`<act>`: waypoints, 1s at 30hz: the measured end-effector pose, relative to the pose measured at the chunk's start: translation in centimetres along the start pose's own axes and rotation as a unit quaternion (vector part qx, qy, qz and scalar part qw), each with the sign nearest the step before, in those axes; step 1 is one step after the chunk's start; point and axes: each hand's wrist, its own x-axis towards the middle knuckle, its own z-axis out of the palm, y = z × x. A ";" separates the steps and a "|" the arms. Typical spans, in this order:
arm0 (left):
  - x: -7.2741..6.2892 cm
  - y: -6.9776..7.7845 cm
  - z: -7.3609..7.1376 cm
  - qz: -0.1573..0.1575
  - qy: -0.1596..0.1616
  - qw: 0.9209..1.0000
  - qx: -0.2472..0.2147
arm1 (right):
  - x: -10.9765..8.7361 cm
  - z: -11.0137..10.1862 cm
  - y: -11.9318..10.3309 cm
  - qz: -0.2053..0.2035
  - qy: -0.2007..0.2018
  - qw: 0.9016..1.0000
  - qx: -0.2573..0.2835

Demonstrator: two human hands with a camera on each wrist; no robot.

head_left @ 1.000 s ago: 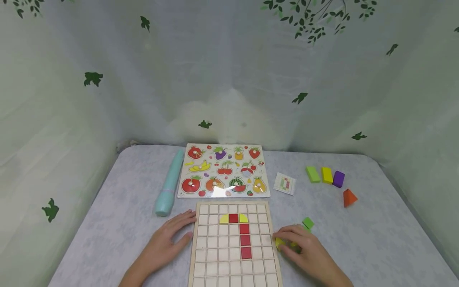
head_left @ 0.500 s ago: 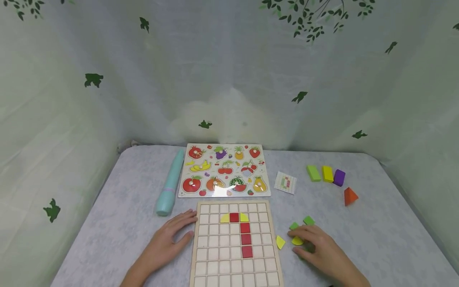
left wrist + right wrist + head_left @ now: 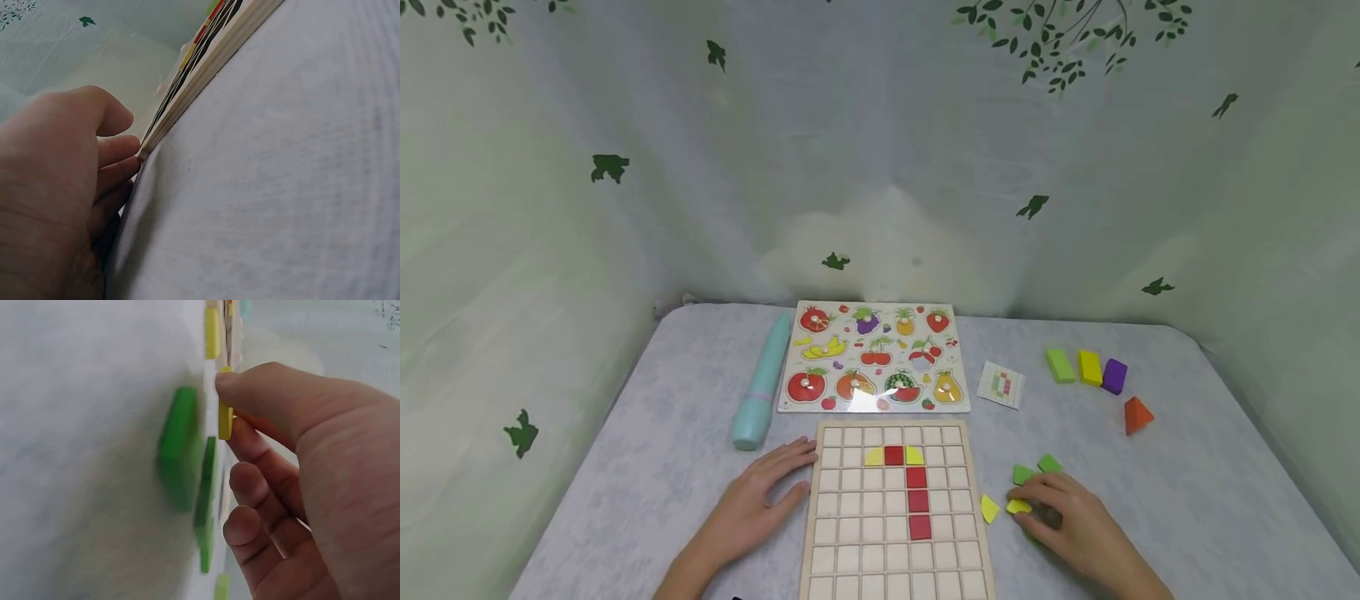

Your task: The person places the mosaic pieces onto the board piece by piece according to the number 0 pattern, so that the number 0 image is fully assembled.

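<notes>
Tile (image 3: 225, 419) sitting in the grip of the right hand (image 3: 1081, 525)

The right hand is pinching this yellow tile between thumb and fingertip, just to the right of the board (image 3: 871, 557). The tile is lying nearly level with the table (image 3: 1210, 500), its long axis running sideways from the fingertips toward the board; whether it is touching the table cannot be told. To the left of those fingertips, another yellow piece (image 3: 990, 509) is resting near the board's edge. Just beyond them, two green pieces (image 3: 1023, 475) are lying, and a third green piece (image 3: 178, 450) is lying on the palm side.

The left hand (image 3: 745, 504) is gripping nothing; its fingers are reaching out, their tips touching the board's left edge. From there the board is stretching rightward, its long axis running forward, with red squares (image 3: 918, 501) and yellow corner pieces (image 3: 875, 457) sitting in its cells. Beyond the left hand, a teal rod (image 3: 762, 387) is pointing its narrow end forward, beside a fruit puzzle (image 3: 901, 346). Farther beyond the right hand, colored blocks (image 3: 1090, 367) are standing or lying.
</notes>
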 end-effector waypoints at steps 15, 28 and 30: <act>1.0 1.3 -0.2 -0.022 -0.019 1.000 0.003 | 2.2 1.4 -4.4 -0.098 -0.086 0.987 0.097; 1.9 0.6 1.8 0.030 0.056 0.998 0.028 | 2.9 4.4 -6.8 -0.246 -0.092 0.956 0.129; 1.8 0.5 1.9 0.044 0.059 0.996 0.045 | 2.9 4.7 -6.8 -0.248 -0.096 0.956 0.128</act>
